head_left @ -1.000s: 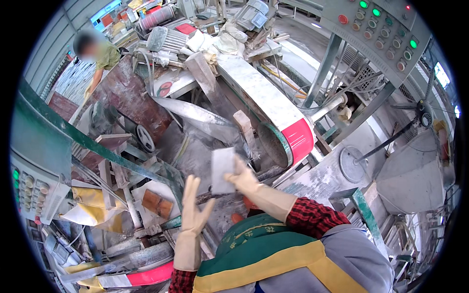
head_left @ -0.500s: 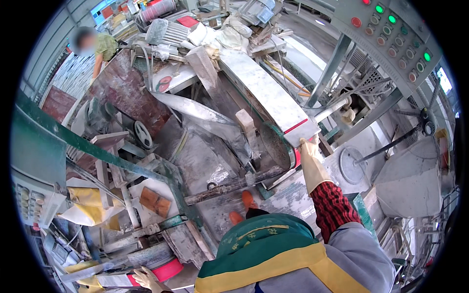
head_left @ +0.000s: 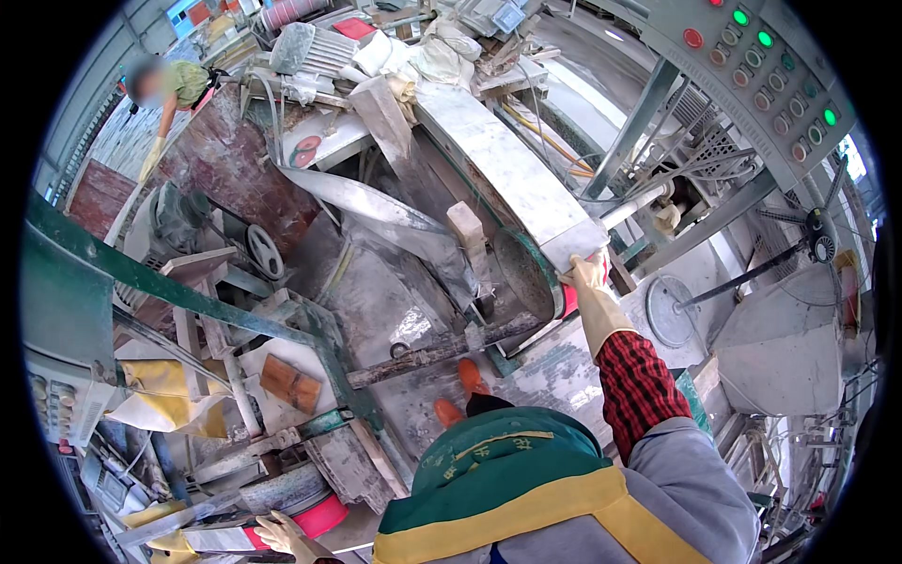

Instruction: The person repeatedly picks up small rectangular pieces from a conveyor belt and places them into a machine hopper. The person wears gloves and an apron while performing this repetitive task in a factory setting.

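Right grip: where the gloved right hand (head_left: pixel 590 287) reaches up from the red plaid sleeve, its fingers curl over the near lower corner of the long white stone slab (head_left: pixel 512 169), clasping that edge
Left grip: at the bottom edge of the view, the gloved left hand (head_left: pixel 282 534) lies on a pink-ended roller (head_left: pixel 299 512); whether it clenches it or only touches, I cannot tell
Slab position: it lies tilted on the machine, running from the cluttered far end down to the right hand, its near end just above the red-edged round guard (head_left: pixel 536 277)
Likely handling: stone of this length looks heavy and rigid, brittle at corners and thin edges; the pale dust and wet sheen suggest a slick face
Where to hold: the long side edges near the end seem the safer purchase, palms under rather than fingertips on a corner
Around it: a grey control panel (head_left: pixel 761 66) with red and green buttons stands to the upper right, a round fan (head_left: pixel 672 310) just right of the hand
Farther out: another person (head_left: pixel 174 89) in gloves bends over a dark red slab (head_left: pixel 221 179) at the upper left
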`<state>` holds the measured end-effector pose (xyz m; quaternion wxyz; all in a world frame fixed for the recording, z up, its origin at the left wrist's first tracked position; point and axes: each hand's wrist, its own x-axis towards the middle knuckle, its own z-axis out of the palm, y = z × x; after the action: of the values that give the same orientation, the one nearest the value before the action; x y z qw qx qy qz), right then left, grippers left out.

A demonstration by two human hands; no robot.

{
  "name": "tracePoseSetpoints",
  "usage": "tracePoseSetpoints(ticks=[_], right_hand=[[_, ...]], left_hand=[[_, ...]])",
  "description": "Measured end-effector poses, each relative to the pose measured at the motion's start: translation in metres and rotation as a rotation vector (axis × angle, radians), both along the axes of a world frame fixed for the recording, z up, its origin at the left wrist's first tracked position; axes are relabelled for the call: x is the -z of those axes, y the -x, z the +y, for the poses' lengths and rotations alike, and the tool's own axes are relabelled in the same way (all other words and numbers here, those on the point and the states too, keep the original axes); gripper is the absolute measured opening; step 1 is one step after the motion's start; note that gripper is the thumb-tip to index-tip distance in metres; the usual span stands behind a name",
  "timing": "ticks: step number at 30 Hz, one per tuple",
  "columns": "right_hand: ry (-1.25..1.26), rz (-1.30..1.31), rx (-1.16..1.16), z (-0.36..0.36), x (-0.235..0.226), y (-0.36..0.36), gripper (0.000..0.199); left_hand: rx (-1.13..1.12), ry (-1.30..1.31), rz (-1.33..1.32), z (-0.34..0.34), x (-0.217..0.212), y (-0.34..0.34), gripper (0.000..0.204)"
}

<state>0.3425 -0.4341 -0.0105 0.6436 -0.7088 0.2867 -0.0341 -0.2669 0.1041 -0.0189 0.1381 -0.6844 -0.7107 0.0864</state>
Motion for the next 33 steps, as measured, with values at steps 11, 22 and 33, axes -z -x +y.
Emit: tracePoseSetpoints(ticks=[11, 22, 33], right_hand=[[0.159, 0.133, -0.193, -0.004, 0.012, -0.007, 0.084], [0.461, -0.195, -0.233, 0.003, -0.004, 0.034, 0.051], [1.366, -0.226, -0.661, 0.037, -0.06, 0.026, 0.06]], left_hand=[[0.091, -0.106, -0.013, -0.007, 0.009, 0.003, 0.059], [0.157, -0.285, -0.181, -0.007, 0.001, 0.005, 0.058], [-0.034, -0.111, -0.153, 0.015, 0.007, 0.013, 0.061]])
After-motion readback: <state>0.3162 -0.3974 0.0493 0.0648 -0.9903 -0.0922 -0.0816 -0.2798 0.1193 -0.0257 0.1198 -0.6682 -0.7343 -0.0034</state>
